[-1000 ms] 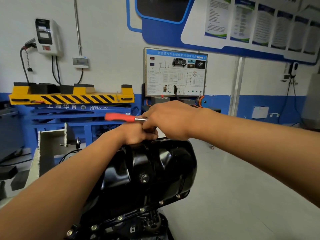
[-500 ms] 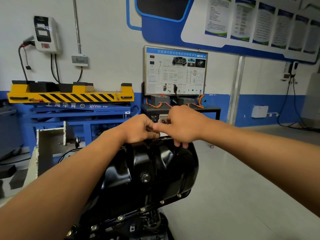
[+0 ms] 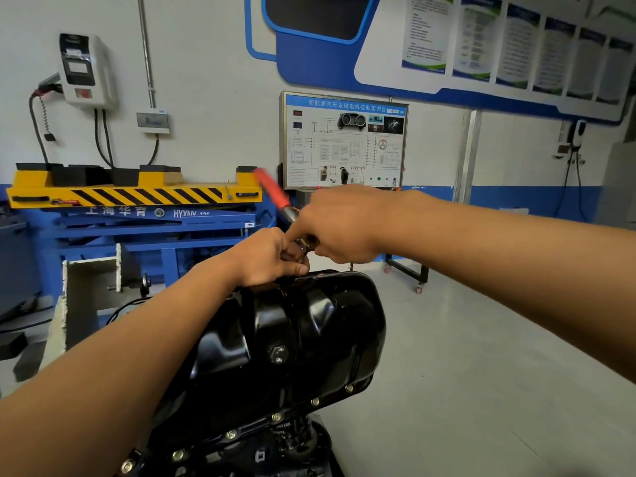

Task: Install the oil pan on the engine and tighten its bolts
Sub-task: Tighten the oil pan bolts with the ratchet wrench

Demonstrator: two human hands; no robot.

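Hands meet at the far rim of the black oil pan: left hand is pinched on the ratchet head, right hand is closed round its shaft, and the red-handled ratchet is angled up and leftward.

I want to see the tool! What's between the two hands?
In the head view, the metal head of the red-handled ratchet sits between the left hand and right hand, just above the oil pan rim.
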